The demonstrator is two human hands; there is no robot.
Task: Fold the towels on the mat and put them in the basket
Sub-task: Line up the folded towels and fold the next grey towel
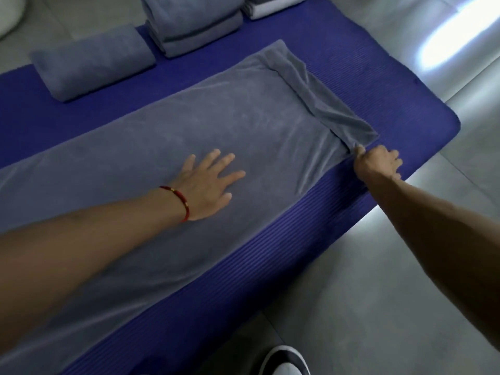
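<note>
Left hand (209, 182) is lying flat, fingers spread, on a long grey towel (162, 147) that's stretched over the blue mat (405, 104), while the right hand (374, 161) is pinching its folded-over end. Folded towels (189, 23) are sitting behind.

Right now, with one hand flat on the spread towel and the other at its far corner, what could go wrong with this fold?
1. The right hand pinches only one corner of the grey towel, so the already bunched end could fold over skewed.
2. The left hand presses flat mid-towel; a hard pull may wrinkle the cloth around it.
3. No basket is in view.
</note>
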